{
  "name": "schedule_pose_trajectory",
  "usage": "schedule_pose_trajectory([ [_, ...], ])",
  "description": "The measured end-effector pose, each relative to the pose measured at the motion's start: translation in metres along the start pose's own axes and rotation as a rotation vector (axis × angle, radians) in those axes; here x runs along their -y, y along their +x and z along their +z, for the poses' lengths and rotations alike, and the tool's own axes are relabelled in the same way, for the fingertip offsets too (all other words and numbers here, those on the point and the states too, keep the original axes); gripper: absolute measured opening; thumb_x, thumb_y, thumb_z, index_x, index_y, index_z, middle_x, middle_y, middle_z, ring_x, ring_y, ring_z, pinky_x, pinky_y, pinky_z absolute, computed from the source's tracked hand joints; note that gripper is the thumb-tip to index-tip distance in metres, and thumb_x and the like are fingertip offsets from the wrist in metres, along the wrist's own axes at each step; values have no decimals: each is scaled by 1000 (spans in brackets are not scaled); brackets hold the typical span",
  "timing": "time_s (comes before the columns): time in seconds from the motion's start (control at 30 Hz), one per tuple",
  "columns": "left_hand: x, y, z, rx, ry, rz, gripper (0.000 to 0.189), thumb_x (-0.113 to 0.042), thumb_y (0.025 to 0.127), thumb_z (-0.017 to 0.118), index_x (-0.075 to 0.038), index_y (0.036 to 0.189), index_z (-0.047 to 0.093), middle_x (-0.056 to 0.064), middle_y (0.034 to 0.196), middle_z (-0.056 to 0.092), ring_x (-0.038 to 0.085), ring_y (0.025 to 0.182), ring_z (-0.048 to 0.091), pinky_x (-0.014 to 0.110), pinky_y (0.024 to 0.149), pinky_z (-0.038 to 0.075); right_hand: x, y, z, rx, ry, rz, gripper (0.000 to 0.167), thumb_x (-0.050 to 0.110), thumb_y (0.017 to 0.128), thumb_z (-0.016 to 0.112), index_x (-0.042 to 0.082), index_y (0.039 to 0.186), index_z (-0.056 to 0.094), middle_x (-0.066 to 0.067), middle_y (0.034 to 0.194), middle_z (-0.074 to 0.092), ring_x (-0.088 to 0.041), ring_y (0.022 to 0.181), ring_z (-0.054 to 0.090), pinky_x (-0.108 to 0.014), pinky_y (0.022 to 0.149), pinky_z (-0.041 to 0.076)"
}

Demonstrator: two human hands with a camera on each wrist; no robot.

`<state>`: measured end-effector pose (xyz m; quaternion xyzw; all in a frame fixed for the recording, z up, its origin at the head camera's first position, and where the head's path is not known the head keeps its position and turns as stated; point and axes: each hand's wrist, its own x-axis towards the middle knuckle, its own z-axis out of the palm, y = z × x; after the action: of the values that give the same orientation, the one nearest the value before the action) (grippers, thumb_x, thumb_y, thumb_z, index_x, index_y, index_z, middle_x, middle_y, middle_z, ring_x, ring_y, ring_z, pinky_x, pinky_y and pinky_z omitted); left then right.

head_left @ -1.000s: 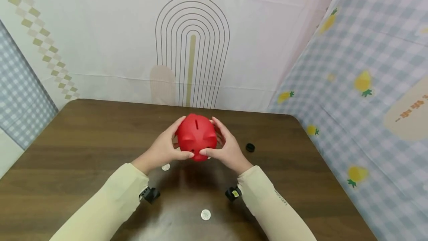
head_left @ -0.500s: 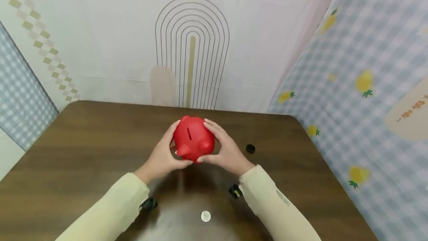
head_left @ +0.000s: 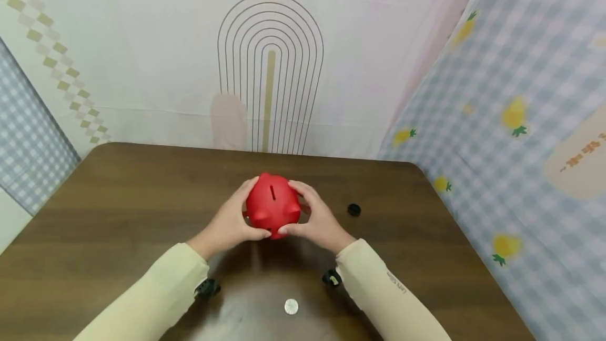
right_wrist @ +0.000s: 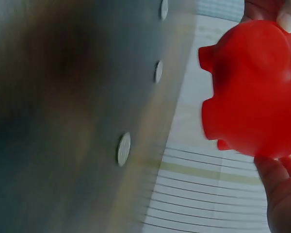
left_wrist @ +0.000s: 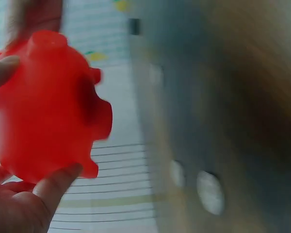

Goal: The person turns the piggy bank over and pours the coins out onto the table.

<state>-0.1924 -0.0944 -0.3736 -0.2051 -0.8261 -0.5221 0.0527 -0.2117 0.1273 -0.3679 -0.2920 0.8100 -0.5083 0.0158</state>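
A red piggy bank (head_left: 273, 204) is held up over the table between both hands, its coin slot facing up. On its left side my left hand (head_left: 228, 224) grips it, thumb at the snout end and fingers round the side. My right hand (head_left: 323, 225) grips the other side in the same way. Both wrist views show the bank's stubby feet (right_wrist: 211, 119) apart from the tabletop. A silver coin (head_left: 291, 307) lies on the table nearer the body. Further coins (left_wrist: 210, 192) appear in the wrist views, hidden from the head view by the hands and bank.
The brown wooden table (head_left: 118, 199) has rounded far corners. A small black round cap (head_left: 354, 209) lies on it, right of the right hand. Behind hangs a white patterned cloth (head_left: 165, 67), and a blue checked cloth (head_left: 473, 172) borders the right side.
Both hands have tilted and turned the piggy bank and brought it slightly nearer the body. A coin seen earlier beside the left hand is now covered. The black cap has stayed put.
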Motion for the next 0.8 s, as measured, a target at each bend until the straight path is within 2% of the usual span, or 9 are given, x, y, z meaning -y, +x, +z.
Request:
schedule_pose_trajectory([
  [0.07, 0, 2, 0, 19, -26, -13, 104, -15, 66, 87, -6, 150, 27, 17, 149, 33, 39, 121, 48, 49, 88, 53, -1, -1, -2, -6, 31, 31, 88, 9, 73, 83, 9, 147, 36, -8, 149, 35, -28, 128, 45, -40, 101, 46],
  [0.17, -3, 6, -2, 16, -85, -15, 105, -14, 67, 86, -9, 151, 25, 14, 150, 32, 39, 120, 48, 49, 85, 54, 4, 2, -6, -22, 53, 31, 88, 11, 73, 83, 15, 147, 36, -3, 148, 35, -24, 129, 42, -42, 101, 45],
  [0.27, -5, 8, -5, 26, -106, -61, 104, -14, 69, 85, -10, 152, 22, 13, 149, 34, 38, 120, 49, 46, 85, 55, 9, 4, -10, 3, 50, 53, 87, 14, 76, 82, 16, 148, 35, -2, 148, 35, -24, 129, 43, -42, 102, 45],
  [0.33, -10, 10, -8, 19, -115, -84, 104, -15, 70, 84, -10, 153, 21, 13, 147, 37, 36, 120, 49, 44, 85, 55, 12, 6, -12, 1, 75, 81, 84, 14, 78, 80, 16, 149, 34, -4, 146, 38, -25, 128, 45, -42, 101, 46],
  [0.47, -26, 18, -16, -11, -145, -97, 96, -19, 73, 82, -12, 151, 27, 11, 141, 45, 33, 118, 51, 43, 83, 56, 21, 10, -18, -58, 152, 106, 78, 14, 83, 75, 17, 149, 34, -5, 141, 45, -26, 125, 48, -39, 98, 48],
  [0.6, -37, 23, -22, -12, -128, -80, 91, -22, 74, 82, -13, 150, 31, 10, 136, 48, 32, 114, 53, 43, 81, 57, 27, 13, -22, -103, 177, 89, 76, 17, 84, 74, 18, 149, 35, -5, 141, 45, -26, 125, 47, -40, 95, 51],
  [0.8, -31, 25, -21, 19, -43, -94, 91, -21, 73, 82, -9, 149, 33, 12, 137, 49, 32, 114, 53, 42, 82, 56, 23, 15, -21, -52, 141, 151, 81, 19, 82, 77, 13, 149, 33, -10, 141, 45, -29, 124, 50, -39, 97, 49],
])
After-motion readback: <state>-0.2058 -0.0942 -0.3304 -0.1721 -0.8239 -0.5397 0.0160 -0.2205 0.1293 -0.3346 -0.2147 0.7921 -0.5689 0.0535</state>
